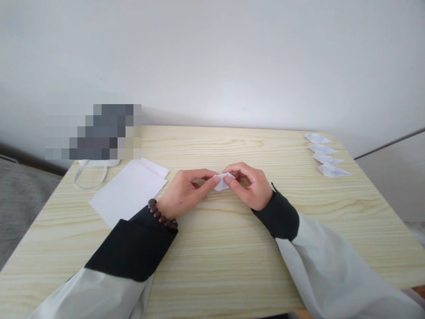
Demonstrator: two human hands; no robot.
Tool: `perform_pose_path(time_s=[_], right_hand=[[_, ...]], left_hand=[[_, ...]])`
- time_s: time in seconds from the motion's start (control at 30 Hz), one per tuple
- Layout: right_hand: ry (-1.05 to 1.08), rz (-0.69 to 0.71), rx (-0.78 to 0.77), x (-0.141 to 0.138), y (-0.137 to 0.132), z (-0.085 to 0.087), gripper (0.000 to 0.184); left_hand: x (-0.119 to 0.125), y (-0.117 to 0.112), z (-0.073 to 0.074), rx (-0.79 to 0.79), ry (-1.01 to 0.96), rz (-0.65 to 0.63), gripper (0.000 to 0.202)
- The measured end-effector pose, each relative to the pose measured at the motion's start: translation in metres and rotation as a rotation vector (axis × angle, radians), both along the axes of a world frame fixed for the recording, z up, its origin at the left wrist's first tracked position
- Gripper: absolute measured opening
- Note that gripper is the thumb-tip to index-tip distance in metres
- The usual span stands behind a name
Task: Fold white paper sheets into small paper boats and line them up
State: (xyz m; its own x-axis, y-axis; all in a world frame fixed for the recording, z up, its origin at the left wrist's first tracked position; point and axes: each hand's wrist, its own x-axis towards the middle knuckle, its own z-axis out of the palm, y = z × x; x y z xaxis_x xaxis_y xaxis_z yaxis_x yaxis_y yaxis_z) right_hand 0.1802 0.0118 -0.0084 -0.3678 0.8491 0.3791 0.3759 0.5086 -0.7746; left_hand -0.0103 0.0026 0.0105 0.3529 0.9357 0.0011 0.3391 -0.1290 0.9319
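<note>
A small folded piece of white paper (222, 182) sits at the middle of the light wooden table (232, 248), pinched from both sides. My left hand (183, 191) grips its left edge with thumb and fingers closed; a dark bead bracelet (162, 216) circles that wrist. My right hand (249, 185) pinches the paper's right edge, fingers curled over it. Both hands rest low on the tabletop.
A stack of white paper sheets (128, 191) lies left of my hands. Behind it are white cord handles (86, 176) below a blurred-out object. Several folded white paper pieces (327, 156) lie in a row at the table's far right corner. A white wall stands behind.
</note>
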Motion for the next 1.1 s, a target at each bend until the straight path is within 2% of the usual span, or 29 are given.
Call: perform_pose_path(time_s=[0.13,0.27,0.5,0.7,0.93,1.1], right_hand=[[-0.021,0.002,0.077,0.0,0.0,0.002,0.009],[-0.062,-0.029,0.139,0.0,0.0,0.004,0.011],[-0.004,-0.134,0.029,0.0,-0.001,-0.001,0.013],[0.211,-0.224,-0.074,0.001,0.002,-0.007,0.016],[0.325,-0.284,-0.115,-0.002,0.001,-0.008,0.023],[0.385,-0.183,-0.153,-0.002,0.002,-0.012,0.019]], left_hand=[[0.001,0.002,0.003,0.087,0.053,0.024,0.027],[0.001,0.003,0.003,-0.003,-0.024,0.092,0.027],[0.001,0.005,0.001,-0.065,-0.196,0.206,0.025],[0.0,0.005,-0.003,-0.166,-0.388,0.365,0.03],[0.001,0.007,-0.008,-0.205,-0.587,0.377,0.029],[0.002,0.008,-0.007,-0.228,-0.635,0.337,0.023]])
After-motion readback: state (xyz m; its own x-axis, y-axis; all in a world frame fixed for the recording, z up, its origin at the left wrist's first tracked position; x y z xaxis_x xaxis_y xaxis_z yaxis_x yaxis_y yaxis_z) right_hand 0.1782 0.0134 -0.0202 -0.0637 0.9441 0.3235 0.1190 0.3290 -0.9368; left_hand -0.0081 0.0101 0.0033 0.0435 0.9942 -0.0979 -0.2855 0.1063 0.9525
